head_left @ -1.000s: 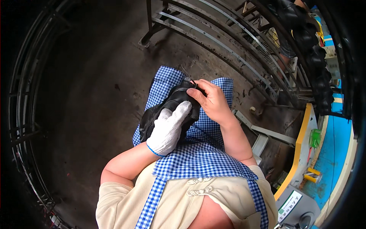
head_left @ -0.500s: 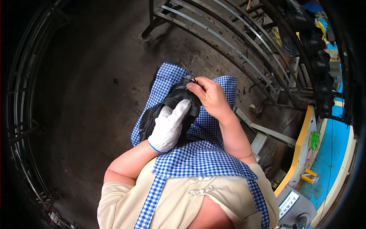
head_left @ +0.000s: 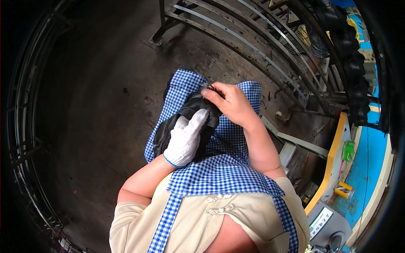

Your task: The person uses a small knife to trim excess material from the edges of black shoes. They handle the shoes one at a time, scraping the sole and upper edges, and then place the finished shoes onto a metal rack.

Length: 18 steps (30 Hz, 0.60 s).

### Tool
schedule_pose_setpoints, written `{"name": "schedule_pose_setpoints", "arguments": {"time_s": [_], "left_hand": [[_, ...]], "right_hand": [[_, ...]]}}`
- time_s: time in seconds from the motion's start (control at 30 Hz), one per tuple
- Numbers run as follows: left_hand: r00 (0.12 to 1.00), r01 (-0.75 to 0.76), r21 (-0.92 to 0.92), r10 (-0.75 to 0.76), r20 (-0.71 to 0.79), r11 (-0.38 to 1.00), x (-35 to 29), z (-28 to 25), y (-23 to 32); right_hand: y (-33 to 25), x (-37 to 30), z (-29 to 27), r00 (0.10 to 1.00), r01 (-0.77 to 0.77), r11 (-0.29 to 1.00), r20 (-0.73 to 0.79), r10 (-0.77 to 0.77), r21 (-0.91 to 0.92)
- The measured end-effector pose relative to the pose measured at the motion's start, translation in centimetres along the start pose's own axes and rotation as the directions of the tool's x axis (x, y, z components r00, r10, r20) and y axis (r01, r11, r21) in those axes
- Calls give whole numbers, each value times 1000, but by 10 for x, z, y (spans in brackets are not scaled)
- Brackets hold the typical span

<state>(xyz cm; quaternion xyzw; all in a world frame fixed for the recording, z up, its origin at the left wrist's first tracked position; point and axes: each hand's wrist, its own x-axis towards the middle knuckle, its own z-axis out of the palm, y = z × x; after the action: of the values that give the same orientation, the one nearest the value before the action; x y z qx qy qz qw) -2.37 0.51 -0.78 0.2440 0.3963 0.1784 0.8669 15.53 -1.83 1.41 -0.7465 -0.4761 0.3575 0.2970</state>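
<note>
On my lap, over a blue-and-white checked apron [head_left: 230, 173], lies a black leather shoe upper [head_left: 195, 103] with folds and seams. My left hand [head_left: 184, 141], in a white knitted glove with a blue cuff edge, grips its near part; the thumb or a finger lies along the leather and the other fingertips are hidden by it. At the far end my bare right hand [head_left: 230, 103] pinches the upper's edge between thumb and fingers. Thin dark strands show at that pinch, too small to name.
Metal rack rails [head_left: 249, 42] curve across the far right; black leather pieces [head_left: 356, 80] hang beside them. A blue-topped workbench [head_left: 371, 168] at right carries a green plastic item [head_left: 348, 151], a yellow spool [head_left: 344, 189] and a grey machine [head_left: 331, 225]. More rails [head_left: 25, 168] stand left.
My right hand has shifted slightly left and up along the upper's far end, still pinching it. My left hand keeps its grip almost unmoved. The view has tilted a little.
</note>
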Motion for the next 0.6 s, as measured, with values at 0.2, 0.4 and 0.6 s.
{"name": "schedule_pose_setpoints", "arguments": {"time_s": [0.2,0.4,0.6], "left_hand": [[998,-32,-45,34,48,998,-4,5,1],[998,-34,-35,35,55,999,-3,6,-1],[998,54,76,-53,-14,996,-3,5,4]], "right_hand": [[-4,2,-1,997,71,995,-33,-73,-67],[2,3,-1,997,80,989,-3,-81,-125],[7,6,3,998,67,994,-7,-68,-84]]}}
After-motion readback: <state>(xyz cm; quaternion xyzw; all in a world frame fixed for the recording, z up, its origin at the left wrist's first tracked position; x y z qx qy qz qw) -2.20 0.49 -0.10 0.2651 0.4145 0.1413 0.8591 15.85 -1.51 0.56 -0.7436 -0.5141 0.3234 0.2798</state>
